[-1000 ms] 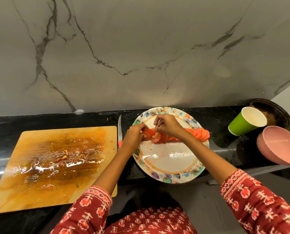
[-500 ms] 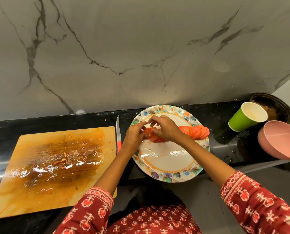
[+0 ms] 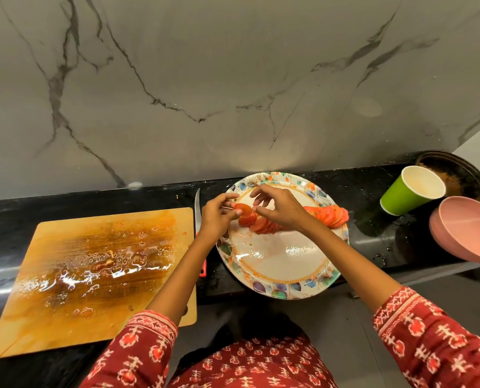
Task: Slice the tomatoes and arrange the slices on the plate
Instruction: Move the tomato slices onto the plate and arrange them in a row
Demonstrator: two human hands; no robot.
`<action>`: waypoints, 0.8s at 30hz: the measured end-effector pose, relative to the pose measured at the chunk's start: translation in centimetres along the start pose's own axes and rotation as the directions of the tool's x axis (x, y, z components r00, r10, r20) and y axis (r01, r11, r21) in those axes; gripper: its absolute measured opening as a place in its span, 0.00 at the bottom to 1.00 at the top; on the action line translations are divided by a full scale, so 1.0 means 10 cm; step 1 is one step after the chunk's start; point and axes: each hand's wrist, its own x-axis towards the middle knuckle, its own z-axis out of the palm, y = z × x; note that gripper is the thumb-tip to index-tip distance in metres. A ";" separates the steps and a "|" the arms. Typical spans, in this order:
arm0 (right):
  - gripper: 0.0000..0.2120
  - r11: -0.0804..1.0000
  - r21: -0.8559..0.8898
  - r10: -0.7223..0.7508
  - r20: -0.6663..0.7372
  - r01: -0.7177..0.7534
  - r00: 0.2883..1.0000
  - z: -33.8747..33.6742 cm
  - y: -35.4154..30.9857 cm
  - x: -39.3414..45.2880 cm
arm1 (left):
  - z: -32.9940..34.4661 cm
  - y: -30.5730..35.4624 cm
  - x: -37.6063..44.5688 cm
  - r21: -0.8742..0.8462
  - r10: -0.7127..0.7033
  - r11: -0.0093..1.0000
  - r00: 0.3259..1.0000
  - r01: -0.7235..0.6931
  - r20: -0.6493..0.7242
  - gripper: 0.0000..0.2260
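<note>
Wooden and wet with juice and seeds, the cutting board (image 3: pixel 93 273) lies bare of tomato at the left of the black counter (image 3: pixel 79 200), so the slicing looks finished. Just right of it the knife (image 3: pixel 197 208) rests with its blade pointing toward the wall, untouched. Next comes the left hand (image 3: pixel 218 217), its thumb and fingertips pinching one round tomato slice (image 3: pixel 243 210), which half a second ago lay low in the row and is now lifted and tipped up at the row's left end. The right hand (image 3: pixel 279 210) has risen off the slices too; its thumb touches the same slice's edge, the other fingers spread loosely above, holding nothing else that I can see. Behind its wrist the row of slices (image 3: pixel 328 215) runs overlapped to the right rim of the patterned plate (image 3: pixel 275 287), whose near half is free. I judge arranging is under way. Farther right stand a green cup (image 3: pixel 401 197) and a pink bowl (image 3: pixel 468 228); a grey veined marble wall (image 3: pixel 233 79) backs the counter.
</note>
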 end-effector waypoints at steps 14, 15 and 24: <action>0.06 0.993 -0.037 0.117 0.117 -0.113 0.986 -0.11 0.04 0.00 | 0.14 -0.15 -0.06 0.333 0.062 0.938 0.991 -0.098 0.118 0.35; 0.07 0.992 -0.079 0.104 0.136 -0.094 0.985 -0.09 0.02 0.01 | 0.17 -0.16 -0.07 0.365 0.083 0.923 0.988 -0.126 0.133 0.35; 0.08 0.977 -0.209 0.009 -0.088 -0.028 0.996 -0.06 0.12 -0.01 | 0.29 -0.19 -0.09 0.453 0.140 0.875 0.984 -0.174 0.107 0.32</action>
